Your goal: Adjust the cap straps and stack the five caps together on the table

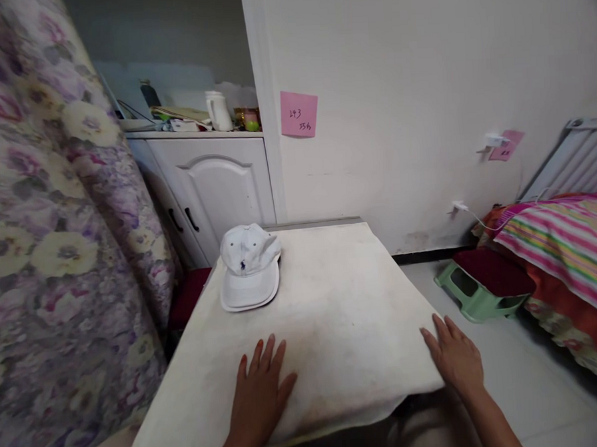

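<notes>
A white cloth (342,294) covers a small table in front of me. My left hand (260,395) lies flat on the cloth near its front edge, fingers stretched out and a little apart. My right hand (456,359) rests palm down on the cloth's right front corner, fingers extended. Neither hand holds anything. A white baseball cap (249,266) with a small dark logo sits on the far left part of the cloth, brim toward me, well beyond my left hand.
A floral-patterned mattress or curtain (54,249) stands close on the left. A white cabinet (216,188) with a jug and clutter is behind. A pink note (299,114) is on the wall. A green stool (475,294) and a striped bed (565,249) are at right.
</notes>
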`<control>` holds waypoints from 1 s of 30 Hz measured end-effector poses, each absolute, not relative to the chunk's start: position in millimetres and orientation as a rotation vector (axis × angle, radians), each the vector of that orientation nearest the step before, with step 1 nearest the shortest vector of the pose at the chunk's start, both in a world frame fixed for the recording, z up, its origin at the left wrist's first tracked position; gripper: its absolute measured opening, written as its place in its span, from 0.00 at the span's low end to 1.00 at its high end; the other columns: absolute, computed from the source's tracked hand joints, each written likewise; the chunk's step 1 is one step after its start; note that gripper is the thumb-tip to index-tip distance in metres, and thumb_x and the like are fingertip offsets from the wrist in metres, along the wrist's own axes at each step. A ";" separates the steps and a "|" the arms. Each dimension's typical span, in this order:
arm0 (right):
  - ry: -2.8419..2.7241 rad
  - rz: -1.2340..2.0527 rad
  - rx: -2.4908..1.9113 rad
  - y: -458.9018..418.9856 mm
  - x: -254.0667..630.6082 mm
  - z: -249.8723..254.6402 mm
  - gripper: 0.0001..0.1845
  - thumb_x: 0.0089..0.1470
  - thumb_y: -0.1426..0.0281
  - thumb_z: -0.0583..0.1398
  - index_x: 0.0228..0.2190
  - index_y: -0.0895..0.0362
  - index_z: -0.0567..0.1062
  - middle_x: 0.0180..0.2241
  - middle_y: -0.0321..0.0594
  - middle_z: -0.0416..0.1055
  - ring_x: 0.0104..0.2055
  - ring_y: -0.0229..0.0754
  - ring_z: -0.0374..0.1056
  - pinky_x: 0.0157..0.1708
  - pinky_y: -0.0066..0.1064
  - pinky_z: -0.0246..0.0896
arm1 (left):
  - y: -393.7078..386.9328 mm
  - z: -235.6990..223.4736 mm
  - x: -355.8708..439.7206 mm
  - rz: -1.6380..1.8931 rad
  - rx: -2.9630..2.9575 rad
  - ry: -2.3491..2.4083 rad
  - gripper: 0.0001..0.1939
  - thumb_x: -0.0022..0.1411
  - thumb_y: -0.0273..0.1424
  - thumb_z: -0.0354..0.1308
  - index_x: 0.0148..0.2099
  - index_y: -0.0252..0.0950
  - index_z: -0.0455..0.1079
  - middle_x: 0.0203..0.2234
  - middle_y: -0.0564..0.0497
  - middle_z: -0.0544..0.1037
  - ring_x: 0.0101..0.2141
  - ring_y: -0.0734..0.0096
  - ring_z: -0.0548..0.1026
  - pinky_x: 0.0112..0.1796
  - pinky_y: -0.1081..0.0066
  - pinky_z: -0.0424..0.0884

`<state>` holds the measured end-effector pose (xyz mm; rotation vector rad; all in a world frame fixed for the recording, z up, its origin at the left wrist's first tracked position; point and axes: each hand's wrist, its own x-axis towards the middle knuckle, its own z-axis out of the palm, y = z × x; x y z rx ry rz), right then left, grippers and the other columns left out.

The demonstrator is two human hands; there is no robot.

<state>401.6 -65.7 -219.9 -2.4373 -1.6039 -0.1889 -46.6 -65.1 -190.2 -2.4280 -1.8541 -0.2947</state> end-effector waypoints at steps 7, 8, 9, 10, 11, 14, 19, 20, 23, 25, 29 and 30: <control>-1.616 -0.200 -2.428 -65.5 404.2 -224.2 0.36 0.62 0.51 0.43 0.61 0.60 0.63 0.62 0.56 0.60 0.56 0.60 0.66 0.55 0.47 0.58 | -79.3 -187.9 -49.8 -0.307 -2.436 -1.885 0.30 0.64 0.44 0.51 0.66 0.44 0.62 0.66 0.44 0.60 0.65 0.43 0.56 0.59 0.42 0.54; -1.618 -0.201 -2.428 -65.5 404.8 -224.9 0.36 0.62 0.50 0.43 0.61 0.60 0.63 0.62 0.56 0.60 0.56 0.60 0.67 0.55 0.47 0.58 | -80.7 -187.4 -52.4 -0.310 -2.451 -1.890 0.30 0.63 0.44 0.51 0.66 0.45 0.62 0.66 0.44 0.61 0.65 0.45 0.57 0.59 0.43 0.54; -1.619 -0.202 -2.430 -65.6 405.1 -225.5 0.37 0.61 0.50 0.43 0.61 0.59 0.63 0.62 0.56 0.60 0.56 0.61 0.67 0.55 0.48 0.58 | -81.3 -186.7 -56.2 -0.317 -2.449 -1.903 0.30 0.63 0.44 0.51 0.66 0.45 0.63 0.65 0.44 0.62 0.64 0.45 0.58 0.59 0.43 0.54; -1.616 -0.201 -2.432 -65.7 405.3 -225.8 0.37 0.61 0.50 0.43 0.61 0.59 0.63 0.62 0.55 0.60 0.56 0.61 0.66 0.55 0.48 0.58 | -81.2 -185.9 -61.3 -0.329 -2.419 -1.928 0.29 0.64 0.44 0.51 0.65 0.44 0.63 0.65 0.44 0.62 0.64 0.46 0.58 0.59 0.43 0.54; -1.609 -0.196 -2.435 -65.8 405.3 -225.8 0.37 0.61 0.50 0.43 0.61 0.58 0.63 0.62 0.55 0.60 0.56 0.61 0.66 0.54 0.48 0.59 | -80.5 -185.0 -67.4 -0.342 -2.359 -1.965 0.29 0.64 0.44 0.51 0.65 0.44 0.64 0.65 0.44 0.62 0.65 0.46 0.57 0.59 0.43 0.54; -1.588 -0.172 -2.442 -66.4 404.3 -225.1 0.37 0.61 0.49 0.42 0.61 0.57 0.63 0.63 0.54 0.60 0.56 0.62 0.66 0.53 0.49 0.60 | -76.6 -184.1 -87.9 -0.345 -2.131 -2.088 0.30 0.63 0.45 0.50 0.65 0.40 0.65 0.66 0.41 0.60 0.66 0.43 0.54 0.59 0.41 0.51; -1.590 -0.186 -2.427 -66.3 403.1 -224.4 0.37 0.61 0.49 0.41 0.61 0.58 0.63 0.62 0.55 0.60 0.55 0.61 0.67 0.53 0.47 0.59 | -75.4 -188.7 -104.6 -0.239 -2.108 -2.121 0.34 0.63 0.47 0.49 0.66 0.36 0.62 0.67 0.40 0.57 0.66 0.44 0.54 0.60 0.43 0.50; -1.595 -0.188 -2.425 -66.2 403.5 -224.6 0.37 0.61 0.49 0.41 0.61 0.58 0.64 0.62 0.55 0.61 0.55 0.61 0.67 0.53 0.47 0.59 | -76.0 -189.6 -104.8 -0.240 -2.106 -2.114 0.34 0.63 0.47 0.49 0.66 0.36 0.62 0.67 0.40 0.57 0.66 0.44 0.54 0.60 0.43 0.50; -1.592 -0.161 -2.416 -65.9 405.8 -226.4 0.36 0.61 0.50 0.42 0.60 0.59 0.64 0.62 0.55 0.61 0.56 0.61 0.66 0.55 0.48 0.58 | -76.9 -190.9 -103.6 -0.254 -2.106 -2.106 0.34 0.64 0.48 0.48 0.67 0.37 0.61 0.67 0.40 0.57 0.66 0.44 0.53 0.60 0.43 0.50; -1.552 -0.129 -2.404 -65.5 406.1 -227.8 0.35 0.61 0.51 0.43 0.59 0.59 0.66 0.61 0.56 0.61 0.58 0.62 0.64 0.57 0.51 0.54 | -76.7 -191.0 -103.3 -0.242 -2.108 -2.117 0.34 0.64 0.47 0.48 0.67 0.37 0.61 0.67 0.40 0.57 0.66 0.44 0.53 0.61 0.43 0.50; -1.525 -0.060 -2.157 -61.4 387.0 -226.4 0.32 0.59 0.55 0.47 0.55 0.64 0.69 0.59 0.61 0.63 0.63 0.63 0.57 0.61 0.57 0.48 | -74.8 -188.9 -99.2 -0.159 -2.095 -2.163 0.33 0.64 0.45 0.48 0.67 0.35 0.61 0.67 0.40 0.55 0.66 0.44 0.52 0.61 0.44 0.49; -1.554 -0.030 -2.018 -59.1 375.1 -224.5 0.31 0.58 0.56 0.49 0.54 0.64 0.70 0.58 0.61 0.64 0.62 0.62 0.58 0.61 0.57 0.48 | -74.0 -187.4 -95.3 -0.140 -2.098 -2.180 0.33 0.64 0.45 0.48 0.67 0.35 0.60 0.67 0.39 0.55 0.66 0.44 0.52 0.61 0.44 0.49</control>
